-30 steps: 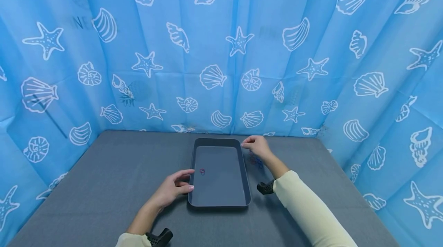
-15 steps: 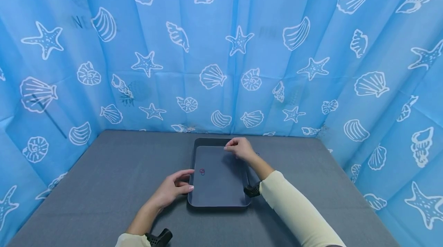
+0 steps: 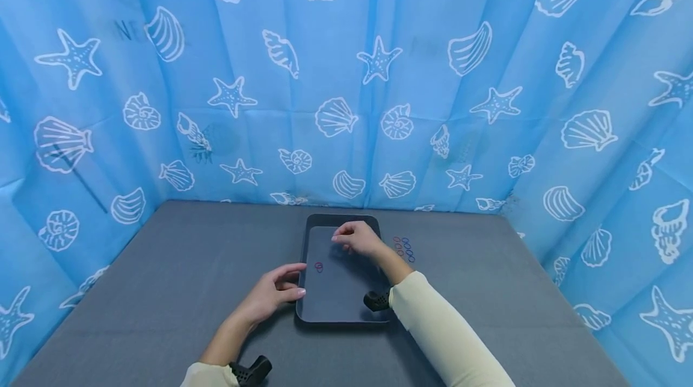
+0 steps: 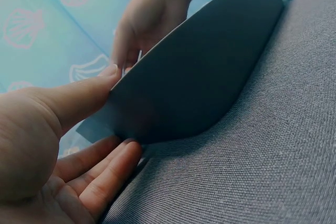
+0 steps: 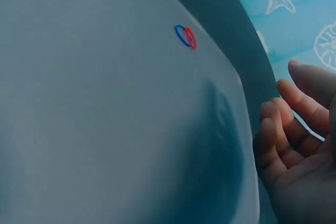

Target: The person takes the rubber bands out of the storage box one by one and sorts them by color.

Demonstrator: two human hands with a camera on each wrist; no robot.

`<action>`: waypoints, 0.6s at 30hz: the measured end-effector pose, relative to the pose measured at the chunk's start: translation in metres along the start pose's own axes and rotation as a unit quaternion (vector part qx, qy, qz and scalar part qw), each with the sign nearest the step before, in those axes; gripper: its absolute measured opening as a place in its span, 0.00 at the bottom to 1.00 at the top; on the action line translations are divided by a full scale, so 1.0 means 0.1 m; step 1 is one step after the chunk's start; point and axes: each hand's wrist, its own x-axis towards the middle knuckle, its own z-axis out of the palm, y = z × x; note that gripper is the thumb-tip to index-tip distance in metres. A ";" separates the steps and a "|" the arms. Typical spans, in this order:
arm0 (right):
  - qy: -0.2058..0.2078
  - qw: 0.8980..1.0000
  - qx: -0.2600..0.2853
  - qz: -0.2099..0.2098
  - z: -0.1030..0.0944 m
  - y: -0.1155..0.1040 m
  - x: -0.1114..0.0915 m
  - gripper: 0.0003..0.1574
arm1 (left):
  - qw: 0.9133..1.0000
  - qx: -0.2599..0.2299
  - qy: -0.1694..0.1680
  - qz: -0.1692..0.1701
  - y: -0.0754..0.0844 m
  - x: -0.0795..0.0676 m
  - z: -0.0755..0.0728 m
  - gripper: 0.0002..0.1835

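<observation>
My left hand [image 3: 273,292] rests at the left side of the dark grey tray [image 3: 301,307]. In the left wrist view its thumb [image 4: 86,95] touches the rim and its fingertips [image 4: 131,153] press the outer wall lower down. My right hand [image 3: 358,239] hangs over the tray's far half, thumb and forefinger close together in the head view. In the right wrist view no item shows at the fingertips [image 5: 286,85]; I cannot tell whether they hold one. A thin red loop [image 5: 191,39] and a thin blue loop [image 5: 180,34] overlap on the tray floor, near its left side.
Right of the tray, several blue loops [image 3: 409,251] and several red loops [image 3: 398,246] lie in rows on the grey cloth-covered table [image 3: 465,291], partly behind my right wrist. A blue curtain [image 3: 346,74] with white shells and starfish hangs around the table.
My right hand has moved left from the tray's far right rim to over its floor. The rows of loops it covered now show more. My left hand has kept its place.
</observation>
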 end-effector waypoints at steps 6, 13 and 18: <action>-0.042 0.999 -0.009 -0.016 0.13 0.02 0.03 0.12 | 1.000 0.006 -0.003 -0.001 0.01 -0.01 -0.01 0.28; -0.090 0.993 -0.075 -0.028 0.21 0.02 0.04 0.09 | 1.000 0.010 -0.002 0.002 0.01 0.00 -0.01 0.28; -0.134 0.985 -0.107 -0.032 0.24 -0.01 0.06 0.11 | 1.000 0.005 -0.001 0.003 0.00 0.01 -0.02 0.28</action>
